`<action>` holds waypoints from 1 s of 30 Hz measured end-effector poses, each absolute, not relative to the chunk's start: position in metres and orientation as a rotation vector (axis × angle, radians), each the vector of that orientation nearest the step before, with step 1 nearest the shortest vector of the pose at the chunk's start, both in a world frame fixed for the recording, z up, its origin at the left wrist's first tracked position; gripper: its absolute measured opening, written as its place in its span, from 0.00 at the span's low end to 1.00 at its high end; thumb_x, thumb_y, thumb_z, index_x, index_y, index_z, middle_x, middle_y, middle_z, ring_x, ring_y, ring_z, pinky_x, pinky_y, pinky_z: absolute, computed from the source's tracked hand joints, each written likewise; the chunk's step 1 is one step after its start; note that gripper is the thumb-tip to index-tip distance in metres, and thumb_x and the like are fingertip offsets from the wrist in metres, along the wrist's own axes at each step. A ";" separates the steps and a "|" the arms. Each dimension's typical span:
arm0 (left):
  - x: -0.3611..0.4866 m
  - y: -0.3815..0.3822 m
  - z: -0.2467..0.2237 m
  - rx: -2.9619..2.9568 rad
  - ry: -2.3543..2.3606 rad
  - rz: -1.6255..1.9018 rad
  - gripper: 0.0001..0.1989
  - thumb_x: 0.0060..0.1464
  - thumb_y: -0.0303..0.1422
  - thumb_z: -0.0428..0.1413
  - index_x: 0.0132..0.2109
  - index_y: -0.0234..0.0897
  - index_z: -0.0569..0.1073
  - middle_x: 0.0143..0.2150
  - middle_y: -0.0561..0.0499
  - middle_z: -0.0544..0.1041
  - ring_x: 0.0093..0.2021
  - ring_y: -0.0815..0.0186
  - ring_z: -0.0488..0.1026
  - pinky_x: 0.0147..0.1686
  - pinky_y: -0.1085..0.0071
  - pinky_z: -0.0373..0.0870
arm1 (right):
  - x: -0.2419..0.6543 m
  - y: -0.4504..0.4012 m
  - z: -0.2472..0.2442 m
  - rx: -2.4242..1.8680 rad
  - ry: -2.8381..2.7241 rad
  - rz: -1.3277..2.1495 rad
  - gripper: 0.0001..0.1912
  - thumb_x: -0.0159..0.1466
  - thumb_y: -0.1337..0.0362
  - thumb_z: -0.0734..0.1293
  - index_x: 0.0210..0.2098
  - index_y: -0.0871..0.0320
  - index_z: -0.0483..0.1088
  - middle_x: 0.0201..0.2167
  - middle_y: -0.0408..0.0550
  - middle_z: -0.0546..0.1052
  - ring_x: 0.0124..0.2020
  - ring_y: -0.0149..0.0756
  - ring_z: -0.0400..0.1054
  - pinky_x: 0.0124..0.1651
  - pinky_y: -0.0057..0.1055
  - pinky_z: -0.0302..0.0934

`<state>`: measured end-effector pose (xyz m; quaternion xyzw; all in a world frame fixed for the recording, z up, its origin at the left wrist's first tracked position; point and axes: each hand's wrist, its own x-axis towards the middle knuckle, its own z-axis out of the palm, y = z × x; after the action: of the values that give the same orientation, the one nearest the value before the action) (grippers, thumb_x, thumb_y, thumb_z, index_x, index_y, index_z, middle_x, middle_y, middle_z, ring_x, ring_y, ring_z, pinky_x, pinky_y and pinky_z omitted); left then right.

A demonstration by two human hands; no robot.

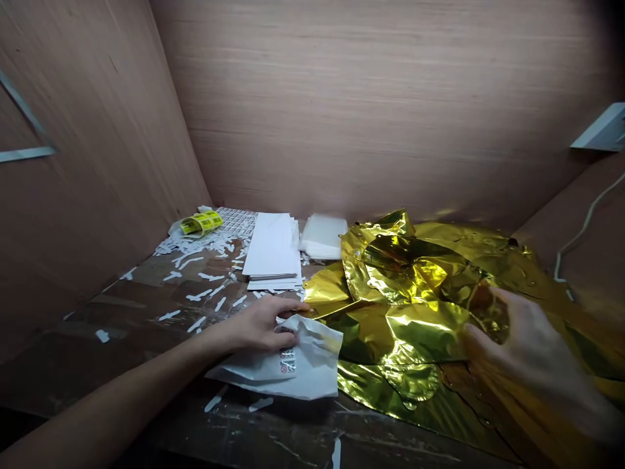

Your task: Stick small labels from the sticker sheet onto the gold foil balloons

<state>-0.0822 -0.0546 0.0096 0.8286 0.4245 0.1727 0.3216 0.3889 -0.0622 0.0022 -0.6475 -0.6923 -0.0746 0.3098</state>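
Note:
My left hand [273,320] grips a white bag [312,365] with small red and black print, thumb on its face and the forefinger stretched past its upper edge. That fingertip meets the edge of the gold foil balloons [430,332], flat and crumpled in a large shiny pile. Over the right part of the pile is my right hand [527,345], blurred, with thumb and forefinger apart and foil showing between them. Its other fingers are hidden.
White cards [272,244] are stacked at the back middle beside clear plastic sleeves [323,236]. A yellow label roll [201,224] lies at back left, near a white sticker sheet [237,220]. Paper scraps [198,294] litter the brown tabletop [131,339]. Wooden panels [366,111] enclose it.

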 end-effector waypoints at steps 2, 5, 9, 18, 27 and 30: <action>-0.085 -0.053 0.009 2.165 1.103 0.462 0.33 0.52 0.34 0.63 0.65 0.36 0.70 0.63 0.42 0.75 0.59 0.55 0.74 0.60 0.61 0.69 | 0.358 -0.071 0.002 -1.413 -2.212 -0.430 0.21 0.65 0.63 0.69 0.57 0.60 0.71 0.57 0.62 0.73 0.61 0.56 0.67 0.63 0.50 0.64; -0.088 -0.052 0.009 2.101 1.013 0.502 0.37 0.53 0.34 0.62 0.69 0.35 0.64 0.68 0.42 0.69 0.64 0.55 0.71 0.63 0.62 0.66 | 0.289 -0.084 -0.002 -0.927 -2.625 -0.308 0.19 0.68 0.65 0.66 0.59 0.60 0.70 0.55 0.56 0.76 0.58 0.46 0.70 0.62 0.46 0.66; -0.092 -0.050 0.008 2.113 0.979 0.512 0.39 0.53 0.32 0.63 0.70 0.38 0.62 0.70 0.45 0.66 0.67 0.56 0.67 0.67 0.62 0.62 | 0.238 -0.082 -0.011 -0.766 -2.762 -0.280 0.13 0.71 0.67 0.61 0.50 0.63 0.75 0.51 0.58 0.79 0.51 0.44 0.75 0.55 0.41 0.73; -0.097 -0.043 0.001 2.098 1.045 0.485 0.38 0.53 0.34 0.64 0.70 0.39 0.64 0.69 0.45 0.67 0.65 0.54 0.69 0.65 0.61 0.63 | 0.256 -0.083 -0.024 -0.633 -2.844 -0.809 0.27 0.61 0.81 0.56 0.58 0.80 0.68 0.50 0.72 0.77 0.48 0.52 0.76 0.48 0.42 0.75; -0.104 -0.036 0.005 2.038 1.052 0.432 0.37 0.53 0.34 0.64 0.69 0.38 0.65 0.67 0.42 0.71 0.58 0.55 0.74 0.53 0.67 0.71 | 0.261 -0.076 0.024 -0.851 -2.825 -0.104 0.24 0.63 0.82 0.53 0.52 0.65 0.71 0.39 0.54 0.79 0.36 0.35 0.75 0.39 0.28 0.71; -0.103 -0.036 0.008 1.986 1.079 0.432 0.37 0.52 0.31 0.63 0.68 0.35 0.66 0.60 0.42 0.76 0.47 0.60 0.77 0.41 0.72 0.72 | 0.252 -0.076 0.021 -0.958 -2.892 0.013 0.15 0.68 0.77 0.55 0.38 0.60 0.72 0.29 0.47 0.75 0.26 0.33 0.69 0.31 0.30 0.67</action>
<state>-0.1033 -0.0357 0.0080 0.7880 0.4281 0.1716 0.4079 0.2518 -0.0764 0.0209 -0.3140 -0.9482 0.0044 0.0476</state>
